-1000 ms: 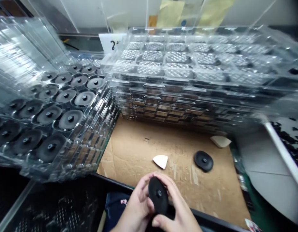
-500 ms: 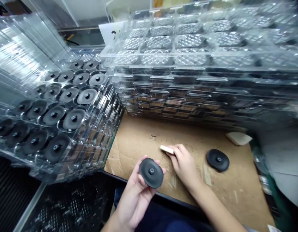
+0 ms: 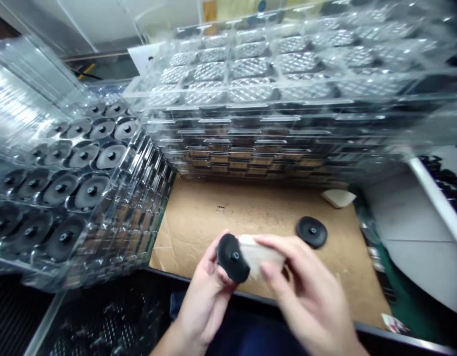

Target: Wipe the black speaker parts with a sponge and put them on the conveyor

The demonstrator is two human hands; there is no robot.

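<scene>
A black rubber disc (image 3: 232, 258) at lower centre is grasped in the left hand (image 3: 206, 291), its edge touching a pale pad (image 3: 260, 256) gripped in the right hand (image 3: 306, 291), above the cardboard (image 3: 198, 232), with another disc (image 3: 311, 232) lying to the right and clear trays (image 3: 250, 94) stacked beyond.

The scene is bright and evenly lit, with the light seeming to come from above. Hard white glare streaks across the clear plastic trays (image 3: 39, 94) at the left and glitters along the stacked trays (image 3: 250, 94) ahead. Shadows stay soft, with only a faint dark edge beside the black disc (image 3: 311, 232) on the cardboard (image 3: 198, 227). Motion blur smears the right hand (image 3: 310, 291) and the pale block (image 3: 260, 257), while the left hand (image 3: 204, 291) and its dark disc (image 3: 231, 258) look slightly sharper. Wide-lens distortion bends the tray edges near the frame's borders.
</scene>
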